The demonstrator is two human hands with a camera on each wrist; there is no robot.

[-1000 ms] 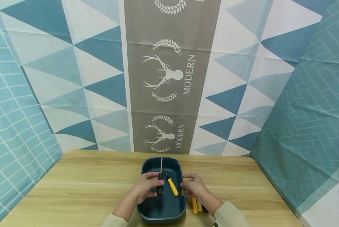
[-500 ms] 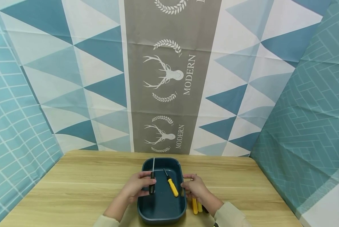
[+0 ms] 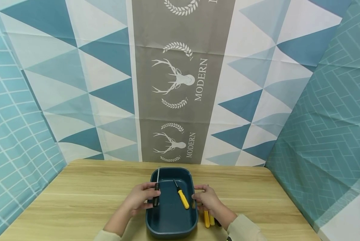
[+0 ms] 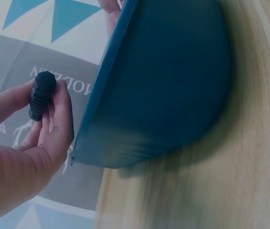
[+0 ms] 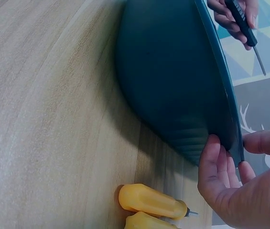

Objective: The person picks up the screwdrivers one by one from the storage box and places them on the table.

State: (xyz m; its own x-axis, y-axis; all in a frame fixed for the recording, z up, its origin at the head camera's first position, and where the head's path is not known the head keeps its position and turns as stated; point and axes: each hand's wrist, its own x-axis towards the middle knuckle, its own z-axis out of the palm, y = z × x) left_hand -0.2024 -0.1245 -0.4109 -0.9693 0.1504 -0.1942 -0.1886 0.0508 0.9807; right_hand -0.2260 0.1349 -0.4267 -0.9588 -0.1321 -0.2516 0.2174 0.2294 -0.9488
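Observation:
A black-handled screwdriver (image 3: 156,194) is pinched in my left hand (image 3: 139,198) above the left rim of a dark blue bin (image 3: 170,221). Its metal shaft points away toward the back wall. In the left wrist view the black handle (image 4: 42,95) sits between thumb and fingers, apart from the bin. My right hand (image 3: 208,199) grips the bin's right rim, thumb on the inner side and fingers against the outer wall (image 5: 173,71). Inside the bin lies a yellow-handled screwdriver (image 3: 183,198).
Yellow-handled screwdrivers (image 3: 207,219) lie on the wooden table (image 3: 86,197) to the right of the bin, partly hidden by my right hand and forearm. A dark handle (image 3: 218,222) shows beside them. A patterned cloth wall (image 3: 173,83) stands behind the table.
My left hand has moved left with the black-handled screwdriver, from over the bin's middle to its left rim. The right hand and the yellow screwdriver in the bin have stayed put.

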